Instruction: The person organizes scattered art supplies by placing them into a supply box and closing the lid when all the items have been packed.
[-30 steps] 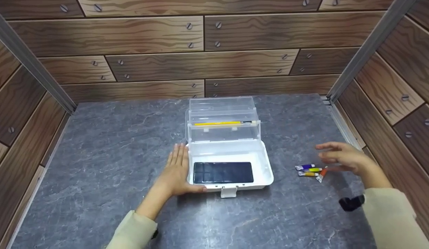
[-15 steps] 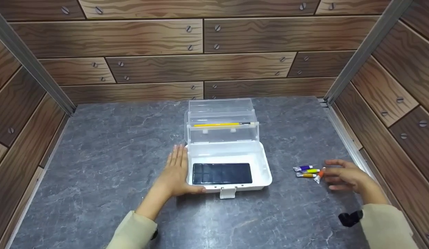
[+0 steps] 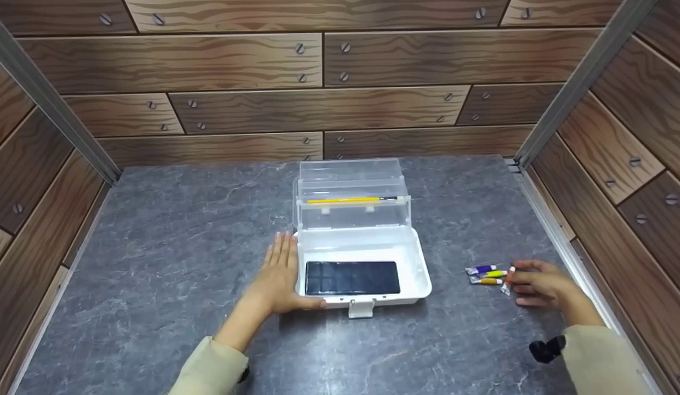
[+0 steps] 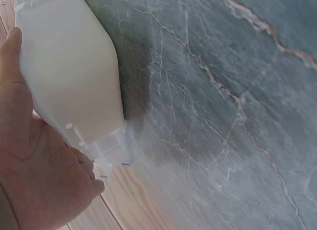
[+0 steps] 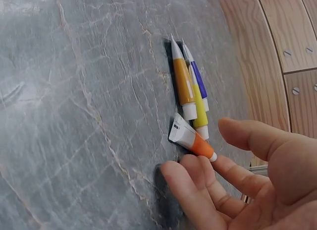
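My right hand (image 3: 543,285) is relaxed and holds nothing, its thumb apart from the curved fingers, close beside the orange paint tube (image 5: 200,144) on the desk (image 3: 181,247); I can't tell whether a fingertip touches it. I'd pinch the tube lightly at mid-body, to avoid denting it or nudging the yellow paint tube (image 5: 199,106). My left hand (image 3: 277,282), fingers straight along the white plastic box (image 3: 411,274), need only steady it gently.
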`<state>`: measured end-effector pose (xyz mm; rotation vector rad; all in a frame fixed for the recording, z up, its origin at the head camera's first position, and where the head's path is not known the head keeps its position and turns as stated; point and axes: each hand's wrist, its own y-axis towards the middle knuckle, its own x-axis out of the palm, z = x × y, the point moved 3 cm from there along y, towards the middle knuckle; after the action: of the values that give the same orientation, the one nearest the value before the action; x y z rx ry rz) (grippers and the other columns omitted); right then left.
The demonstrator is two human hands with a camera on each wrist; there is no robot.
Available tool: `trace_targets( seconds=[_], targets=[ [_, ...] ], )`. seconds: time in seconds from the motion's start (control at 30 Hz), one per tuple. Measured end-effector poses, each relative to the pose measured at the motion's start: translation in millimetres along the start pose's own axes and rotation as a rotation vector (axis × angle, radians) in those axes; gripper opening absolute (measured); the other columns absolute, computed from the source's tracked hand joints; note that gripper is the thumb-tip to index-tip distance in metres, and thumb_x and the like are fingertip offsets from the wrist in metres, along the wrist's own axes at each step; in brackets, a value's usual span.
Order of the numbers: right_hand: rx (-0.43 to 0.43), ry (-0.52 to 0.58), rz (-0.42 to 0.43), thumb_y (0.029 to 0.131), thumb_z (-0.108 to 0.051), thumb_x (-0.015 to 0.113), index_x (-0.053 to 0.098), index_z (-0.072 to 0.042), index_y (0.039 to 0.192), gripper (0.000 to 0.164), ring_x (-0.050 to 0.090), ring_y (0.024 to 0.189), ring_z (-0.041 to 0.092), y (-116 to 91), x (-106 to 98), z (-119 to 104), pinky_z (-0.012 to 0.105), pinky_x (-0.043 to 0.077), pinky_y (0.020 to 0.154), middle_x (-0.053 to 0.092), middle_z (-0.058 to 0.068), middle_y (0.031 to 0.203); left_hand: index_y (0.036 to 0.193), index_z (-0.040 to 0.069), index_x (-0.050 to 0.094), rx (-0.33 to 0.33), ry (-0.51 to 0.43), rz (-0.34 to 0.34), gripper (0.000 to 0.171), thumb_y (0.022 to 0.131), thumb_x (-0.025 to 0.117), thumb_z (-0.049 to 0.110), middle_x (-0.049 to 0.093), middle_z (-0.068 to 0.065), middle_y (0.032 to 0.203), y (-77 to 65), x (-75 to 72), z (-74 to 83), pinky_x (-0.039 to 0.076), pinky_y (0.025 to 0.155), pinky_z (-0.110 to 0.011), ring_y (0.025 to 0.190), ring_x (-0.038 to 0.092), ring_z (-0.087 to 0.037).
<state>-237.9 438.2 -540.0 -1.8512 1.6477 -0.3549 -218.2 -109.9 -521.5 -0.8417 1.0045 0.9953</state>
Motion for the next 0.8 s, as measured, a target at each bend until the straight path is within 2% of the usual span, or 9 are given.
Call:
trace_targets(
  seconds=[0.2,0.5,0.67,0.8],
  targets=[
    [-0.001,0.045,0.052,0.093,-0.011,0.068,0.032,0.005,0.141,0.061,0.068,0.077,0.011,5,3,-3,0.034,0.063,0.071,0.073,-0.004,0.086,0.157,-0.005,-0.001,0.003,-0.005,0.002,0.156,0.055,0.063,0.094,-0.011,-0.024,0.163,0.0,-1.1,0.2,0.004,0.125,-0.048,0.153,-0.008,-0.039],
    [-0.016,-0.031,0.145,0.09,-0.004,0.065,0.04,0.005,0.126,0.045,0.063,0.065,0.009,11,8,-7,0.029,0.061,0.061,0.068,-0.003,0.074,0.157,-0.006,-0.003,0.008,0.006,-0.003,0.154,0.057,0.063,0.093,-0.01,-0.027,0.163,-0.2,1.9,-1.8,0.003,0.125,-0.048,0.153,-0.008,-0.04],
    [-0.017,-0.048,0.181,0.087,-0.002,0.065,0.04,0.005,0.124,0.045,0.062,0.064,0.01,12,9,-7,0.028,0.061,0.06,0.065,-0.002,0.072,0.157,-0.006,-0.003,0.008,0.004,-0.007,0.155,0.057,0.062,0.093,-0.01,-0.027,0.162,-0.4,1.3,-1.4,0.004,0.125,-0.049,0.152,-0.009,-0.04],
    [-0.02,-0.069,0.189,0.085,-0.002,0.068,0.039,0.006,0.127,0.052,0.062,0.065,0.01,11,9,-6,0.028,0.061,0.06,0.063,-0.001,0.074,0.157,-0.005,-0.002,0.005,0.006,-0.009,0.155,0.056,0.062,0.093,-0.011,-0.027,0.162,-0.7,-0.5,-0.1,0.003,0.125,-0.048,0.152,-0.01,-0.04]
  ],
)
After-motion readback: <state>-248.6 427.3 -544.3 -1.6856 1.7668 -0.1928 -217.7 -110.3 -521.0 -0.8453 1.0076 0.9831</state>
